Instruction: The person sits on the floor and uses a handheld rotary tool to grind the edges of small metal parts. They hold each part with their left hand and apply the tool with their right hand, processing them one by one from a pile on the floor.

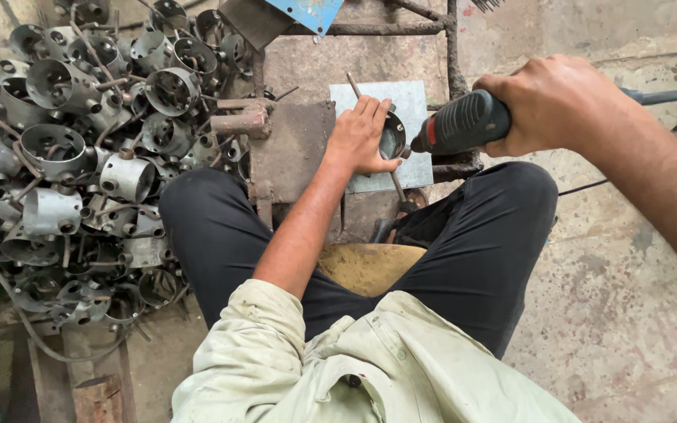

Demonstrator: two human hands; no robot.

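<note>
A stained, patchy concrete floor (pixel 628 258) fills the right and lower part of the frame, and a person sits over it in dark trousers and a pale work shirt, seen from above. The whole left side of the frame is taken by a big heap of grey metal cups (pixel 72 157), round open shells with short tubes and wire rods sticking out, piled loosely against one another. At upper centre stands a low rusty metal stand (pixel 295 145) with a square light-grey steel plate (pixel 413 106) lying on it, just beside a rough welded bar frame (pixel 401 30). Below it, between the knees, shows a yellowish worn seat (pixel 366 266). The right hand (pixel 550 106), in the upper right, is wrapped tight around the grey body of a power drill (pixel 460 124), whose cable (pixel 667 95) runs off to the right edge. The left hand (pixel 360 137) lies at centre on the plate, fingers curled closed over one metal cup (pixel 392 139), pressing it down; the drill's nose touches that cup's rim.
</note>
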